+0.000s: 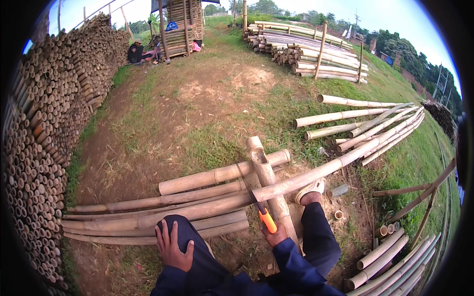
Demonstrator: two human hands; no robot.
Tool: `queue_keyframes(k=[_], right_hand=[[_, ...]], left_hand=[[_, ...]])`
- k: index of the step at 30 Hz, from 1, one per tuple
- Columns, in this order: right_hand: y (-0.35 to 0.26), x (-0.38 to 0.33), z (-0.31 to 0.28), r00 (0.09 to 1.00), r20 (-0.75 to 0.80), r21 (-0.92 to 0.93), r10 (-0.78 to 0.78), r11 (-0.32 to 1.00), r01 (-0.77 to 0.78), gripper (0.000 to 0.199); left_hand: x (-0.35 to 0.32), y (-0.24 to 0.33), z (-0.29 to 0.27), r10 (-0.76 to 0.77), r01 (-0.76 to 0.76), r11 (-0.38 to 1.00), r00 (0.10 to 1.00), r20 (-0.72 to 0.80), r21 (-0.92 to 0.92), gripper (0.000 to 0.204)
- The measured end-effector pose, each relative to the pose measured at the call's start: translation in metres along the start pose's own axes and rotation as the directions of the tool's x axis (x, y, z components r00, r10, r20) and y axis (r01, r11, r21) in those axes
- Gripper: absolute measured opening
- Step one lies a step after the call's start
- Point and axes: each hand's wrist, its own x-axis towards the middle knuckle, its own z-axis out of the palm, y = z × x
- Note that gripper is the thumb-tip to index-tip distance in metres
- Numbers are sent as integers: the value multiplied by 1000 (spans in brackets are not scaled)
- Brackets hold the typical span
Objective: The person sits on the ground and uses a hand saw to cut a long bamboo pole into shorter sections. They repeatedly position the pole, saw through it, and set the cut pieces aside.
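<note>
My right hand point(276, 237) is wrapped around the orange handle of a handsaw point(267, 221). The saw's dark blade points away from me and lies across a long bamboo pole point(301, 180), at or in a cut beside a thick bamboo post. That notched bamboo post point(270, 185) lies crosswise beneath the pole. How deep the blade sits cannot be made out. My left hand point(174, 248) rests on my bent left knee, fingers spread, holding nothing. Several cut bamboo lengths point(212, 180) lie side by side to the left of the blade.
A tall stack of bamboo pieces point(44, 133) lines the left side. Loose poles point(365, 130) lie at right, and a larger pile point(316, 49) sits behind. Short offcuts point(338, 191) are near my right foot. A seated person point(136, 52) is far left by a bamboo structure point(177, 42).
</note>
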Motion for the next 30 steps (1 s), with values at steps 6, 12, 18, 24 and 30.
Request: queue_keyframes(k=[6, 12, 18, 24, 30], right_hand=[[-12, -2, -3, 999, 25, -50, 28, 998, -27, 24], [-11, -2, -3, 1000, 14, -35, 3, 999, -3, 24], [-5, -2, -2, 1000, -1, -30, 13, 999, -13, 24], [-8, -1, -3, 1000, 16, -22, 1, 1000, -1, 25], [2, 1, 2, 1000, -4, 19, 27, 999, -26, 25]], left_hand=[[0, 0, -2, 2, -2, 1000, 1000, -13, -10, 81], [0, -2, 0, 2, -2, 1000, 1000, 13, -20, 81], [1, -2, 1, 3, -3, 1000, 1000, 10, -30, 82], [1, 9, -3, 113, -114, 993, 993, -23, -25, 64], [30, 43, 11, 216, -106, 871, 960, 180, -480, 44]])
